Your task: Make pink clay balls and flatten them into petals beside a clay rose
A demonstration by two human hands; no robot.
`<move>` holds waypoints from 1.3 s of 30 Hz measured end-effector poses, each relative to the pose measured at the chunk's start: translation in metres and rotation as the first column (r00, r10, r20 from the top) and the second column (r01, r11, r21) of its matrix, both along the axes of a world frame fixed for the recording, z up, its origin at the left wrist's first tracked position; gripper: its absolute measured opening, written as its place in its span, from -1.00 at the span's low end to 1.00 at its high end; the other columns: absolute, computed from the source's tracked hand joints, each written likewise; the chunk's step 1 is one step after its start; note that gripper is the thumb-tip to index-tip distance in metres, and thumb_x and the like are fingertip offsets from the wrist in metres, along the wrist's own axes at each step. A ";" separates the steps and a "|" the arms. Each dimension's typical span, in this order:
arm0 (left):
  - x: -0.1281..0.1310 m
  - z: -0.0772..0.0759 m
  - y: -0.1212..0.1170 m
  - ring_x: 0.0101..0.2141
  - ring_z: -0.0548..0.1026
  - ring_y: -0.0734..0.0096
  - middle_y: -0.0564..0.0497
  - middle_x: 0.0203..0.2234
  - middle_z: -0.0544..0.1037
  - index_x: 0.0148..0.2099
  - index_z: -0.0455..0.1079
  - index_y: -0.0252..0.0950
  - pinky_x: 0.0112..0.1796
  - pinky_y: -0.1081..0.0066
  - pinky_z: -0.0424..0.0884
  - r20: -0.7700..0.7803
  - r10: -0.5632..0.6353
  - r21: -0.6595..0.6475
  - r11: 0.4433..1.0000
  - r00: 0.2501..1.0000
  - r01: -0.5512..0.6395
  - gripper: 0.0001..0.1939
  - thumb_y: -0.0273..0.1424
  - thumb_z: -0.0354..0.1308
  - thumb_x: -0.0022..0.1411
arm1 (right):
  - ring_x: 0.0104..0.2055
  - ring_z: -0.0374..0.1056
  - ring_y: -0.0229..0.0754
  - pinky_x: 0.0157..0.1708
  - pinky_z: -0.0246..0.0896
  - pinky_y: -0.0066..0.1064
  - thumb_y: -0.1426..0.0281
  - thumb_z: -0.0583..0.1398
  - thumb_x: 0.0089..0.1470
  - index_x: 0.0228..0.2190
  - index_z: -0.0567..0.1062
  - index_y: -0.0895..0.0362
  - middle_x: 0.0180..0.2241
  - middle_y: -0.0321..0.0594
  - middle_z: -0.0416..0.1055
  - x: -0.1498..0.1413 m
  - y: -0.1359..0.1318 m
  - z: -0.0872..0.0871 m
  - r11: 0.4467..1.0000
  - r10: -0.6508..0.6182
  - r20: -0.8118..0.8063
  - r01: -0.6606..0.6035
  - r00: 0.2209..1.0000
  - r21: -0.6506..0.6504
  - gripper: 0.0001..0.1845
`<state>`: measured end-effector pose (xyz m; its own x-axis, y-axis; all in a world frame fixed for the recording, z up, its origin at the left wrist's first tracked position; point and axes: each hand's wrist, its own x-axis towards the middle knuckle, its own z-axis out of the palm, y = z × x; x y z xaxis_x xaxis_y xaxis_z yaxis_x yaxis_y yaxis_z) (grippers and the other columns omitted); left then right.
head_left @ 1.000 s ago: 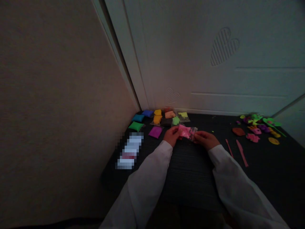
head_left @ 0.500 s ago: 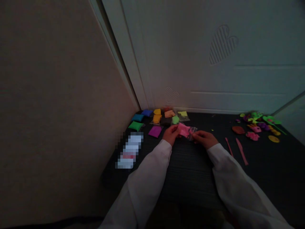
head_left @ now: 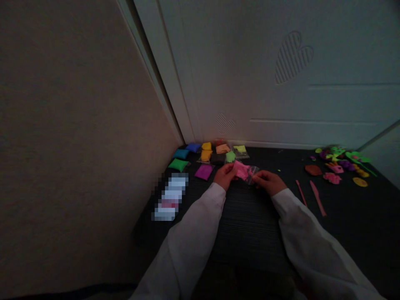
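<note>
Between my two hands is a small clear bag of pink modelling clay, held above the dark table. My left hand is closed on the bag's left end, where the clay lies. At the other end, my right hand pinches the clear plastic edge. Just behind the bag are a light green clay packet and a yellow clay packet. A purple clay packet lies to the left of my left hand.
More packets, among them a green one and a blue one, line the back left. A blurred-out bright rectangle lies at left. Right of my hands are a pink plastic knife, a thin pink tool and several shaped clay pieces.
Both hands keep their hold on the pink clay bag, almost unmoved. The whole view has shifted very slightly.
</note>
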<state>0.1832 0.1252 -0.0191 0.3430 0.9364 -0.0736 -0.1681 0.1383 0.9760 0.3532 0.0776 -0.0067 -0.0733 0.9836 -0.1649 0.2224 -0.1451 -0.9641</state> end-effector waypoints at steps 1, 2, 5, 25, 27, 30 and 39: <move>0.000 0.000 0.000 -0.33 0.38 0.44 -0.04 -0.27 0.36 -0.12 0.21 -0.38 -0.34 0.33 0.37 0.000 0.004 -0.003 1.000 1.000 -0.004 -0.74 -0.36 -0.04 0.15 | -0.32 0.28 -0.27 -0.37 0.25 -0.33 0.35 0.05 0.05 -0.22 0.31 0.21 -0.26 -0.20 0.30 0.000 0.000 0.000 1.000 0.004 0.003 -0.004 1.000 0.004 -0.75; 0.000 0.000 0.000 -0.34 0.38 0.44 -0.04 -0.28 0.36 -0.13 0.22 -0.38 -0.35 0.34 0.37 0.000 0.009 -0.004 1.000 1.000 -0.009 -0.74 -0.36 -0.04 0.15 | -0.32 0.28 -0.27 -0.37 0.25 -0.33 0.35 0.05 0.05 -0.23 0.31 0.21 -0.26 -0.21 0.30 0.000 0.000 0.001 1.000 0.009 0.006 -0.009 1.000 0.009 -0.75; 0.001 0.000 0.000 -0.34 0.38 0.45 -0.04 -0.28 0.36 -0.13 0.22 -0.38 -0.35 0.34 0.37 0.009 0.022 -0.010 1.000 1.000 -0.022 -0.75 -0.36 -0.04 0.15 | -0.31 0.28 -0.26 -0.36 0.25 -0.33 0.35 0.04 0.05 -0.23 0.31 0.21 -0.25 -0.20 0.30 0.001 0.000 0.001 0.999 0.029 0.012 -0.029 1.000 0.020 -0.75; 0.000 -0.004 0.003 -0.31 0.37 0.42 -0.05 -0.25 0.35 -0.11 0.21 -0.37 -0.32 0.31 0.36 0.034 0.041 -0.031 0.999 0.999 -0.040 -0.73 -0.36 -0.04 0.15 | -0.32 0.28 -0.27 -0.35 0.24 -0.33 0.35 0.05 0.05 -0.25 0.32 0.21 -0.27 -0.21 0.31 0.004 0.001 -0.006 0.996 0.079 -0.050 -0.077 0.996 0.041 -0.77; 0.000 -0.003 0.003 -0.31 0.38 0.43 -0.05 -0.26 0.36 -0.11 0.21 -0.37 -0.32 0.31 0.36 0.029 0.037 -0.027 0.999 0.999 -0.036 -0.73 -0.36 -0.04 0.15 | -0.32 0.28 -0.27 -0.36 0.24 -0.33 0.35 0.05 0.05 -0.25 0.32 0.21 -0.27 -0.21 0.31 0.004 0.001 -0.006 0.998 0.065 -0.064 -0.063 0.996 0.031 -0.77; 0.000 -0.002 0.002 -0.32 0.38 0.43 -0.04 -0.26 0.36 -0.12 0.21 -0.38 -0.33 0.32 0.36 0.016 0.033 -0.024 0.999 0.999 -0.033 -0.74 -0.36 -0.04 0.15 | -0.35 0.28 -0.29 -0.38 0.24 -0.35 0.35 0.05 0.05 -0.27 0.33 0.22 -0.30 -0.23 0.31 0.003 0.001 -0.006 0.999 0.033 -0.089 -0.032 0.996 0.019 -0.78; -0.001 -0.002 0.001 -0.34 0.38 0.45 -0.04 -0.28 0.36 -0.13 0.22 -0.38 -0.35 0.34 0.37 0.015 0.002 -0.005 1.000 1.000 -0.002 -0.75 -0.37 -0.03 0.15 | -0.40 0.28 -0.31 -0.42 0.24 -0.38 0.31 0.02 0.06 -0.27 0.32 0.22 -0.34 -0.24 0.32 0.003 0.002 -0.006 0.999 -0.030 -0.229 0.025 0.973 -0.025 -0.74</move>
